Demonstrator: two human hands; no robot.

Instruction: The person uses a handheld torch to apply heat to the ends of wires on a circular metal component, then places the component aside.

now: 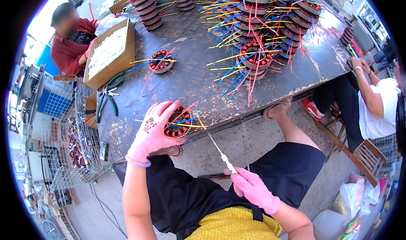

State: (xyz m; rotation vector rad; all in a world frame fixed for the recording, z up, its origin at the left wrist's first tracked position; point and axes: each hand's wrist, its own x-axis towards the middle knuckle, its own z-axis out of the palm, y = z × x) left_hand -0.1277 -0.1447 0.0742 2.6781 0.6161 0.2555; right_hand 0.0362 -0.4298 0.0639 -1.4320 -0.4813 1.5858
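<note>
My left hand (154, 128), in a pink glove, is wrapped round the side of a motor stator (185, 128) at the table's near edge. Red-wound coils line the stator's ring, and yellow, blue and red wires stick out to the right. In my pink-gloved right hand (254, 189) is a thin-shafted tool with a white handle (227, 161). Its slim metal tip points up and left, close to the yellow wire ends; contact is hard to tell. Another stator (162, 62) lies flat on the table beyond my left hand, its wires spread.
Stacked stators (253, 28) with long wires stand on the dark worn table (190, 83). Green-handled pliers (111, 94) lie at the left beside a cardboard box (129, 45). A co-worker (67, 45) sits behind the box; another person (374, 107) sits at the right. A wire basket (76, 143) stands left.
</note>
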